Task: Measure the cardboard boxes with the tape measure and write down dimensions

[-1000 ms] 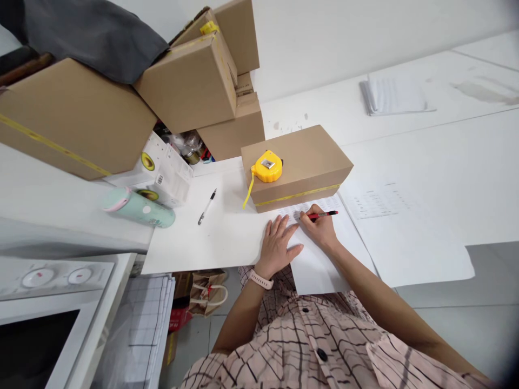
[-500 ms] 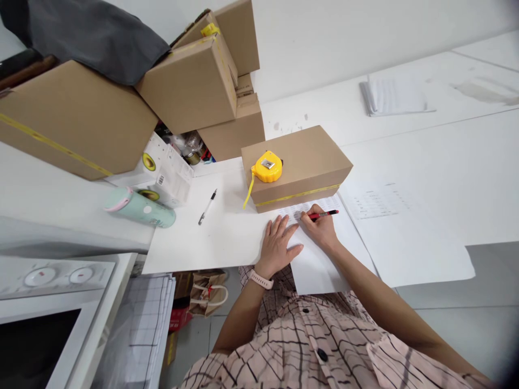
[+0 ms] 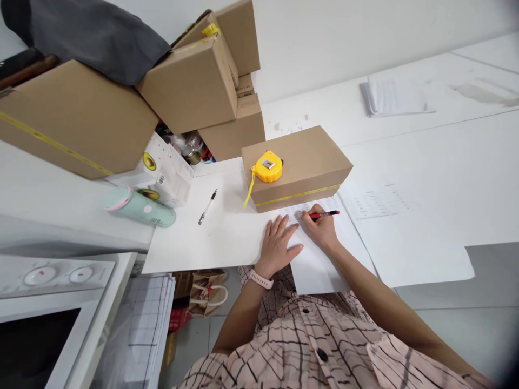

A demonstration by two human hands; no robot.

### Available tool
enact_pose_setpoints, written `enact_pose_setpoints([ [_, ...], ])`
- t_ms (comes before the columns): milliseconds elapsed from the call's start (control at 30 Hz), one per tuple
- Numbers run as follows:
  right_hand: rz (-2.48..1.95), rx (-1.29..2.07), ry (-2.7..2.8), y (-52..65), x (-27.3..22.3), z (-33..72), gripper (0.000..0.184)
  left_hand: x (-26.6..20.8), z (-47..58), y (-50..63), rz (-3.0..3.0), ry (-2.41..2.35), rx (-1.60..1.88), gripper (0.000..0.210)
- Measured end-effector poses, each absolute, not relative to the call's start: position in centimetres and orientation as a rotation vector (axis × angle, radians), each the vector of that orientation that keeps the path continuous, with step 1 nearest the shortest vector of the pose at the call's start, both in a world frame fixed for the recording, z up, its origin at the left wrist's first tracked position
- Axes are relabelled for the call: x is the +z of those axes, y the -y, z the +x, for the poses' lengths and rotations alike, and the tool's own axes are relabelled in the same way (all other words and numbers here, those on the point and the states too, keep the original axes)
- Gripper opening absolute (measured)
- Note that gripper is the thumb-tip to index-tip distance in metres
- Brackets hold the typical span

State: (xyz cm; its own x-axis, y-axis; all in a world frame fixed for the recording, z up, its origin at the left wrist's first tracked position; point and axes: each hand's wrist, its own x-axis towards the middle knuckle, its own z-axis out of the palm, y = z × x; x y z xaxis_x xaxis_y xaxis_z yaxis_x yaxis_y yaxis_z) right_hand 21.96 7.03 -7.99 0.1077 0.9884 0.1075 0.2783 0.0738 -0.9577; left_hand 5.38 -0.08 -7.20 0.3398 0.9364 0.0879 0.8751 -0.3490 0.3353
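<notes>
My right hand (image 3: 320, 227) is closed round a red pen (image 3: 325, 214), its tip down on a printed sheet of paper (image 3: 320, 270). Flat at the sheet's left edge lies my left hand (image 3: 278, 246), fingers spread and holding nothing. Just beyond both hands sits a cardboard box (image 3: 308, 156) with a yellow tape strip along its side; it covers the far part of the sheet. On top of the box rests a yellow tape measure (image 3: 268, 166), its wrist strap hanging over the edge.
A black-and-white pen (image 3: 207, 207) and a mint-green bottle (image 3: 141, 207) lie to the left. Cardboard boxes (image 3: 190, 86) are stacked behind them. More printed paper (image 3: 409, 237) spreads out at right, and a stack of sheets (image 3: 395, 96) lies farther back. A white microwave (image 3: 52, 313) stands lower left.
The red pen and my right hand have shifted very slightly; the pen stays in my grip. My left hand has not moved.
</notes>
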Motion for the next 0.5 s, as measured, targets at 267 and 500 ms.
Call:
enact_pose_setpoints([
  [267, -1.394, 0.902, 1.347, -7.05, -7.92, 21.98, 0.029, -7.11, 5.39, 0.09, 2.371, -1.630, 0.404, 0.060],
  [500, -1.391, 0.889, 1.346, -7.04, -7.90, 21.92, 0.029, -7.13, 5.42, 0.07, 2.363, -1.633, 0.389, 0.059],
])
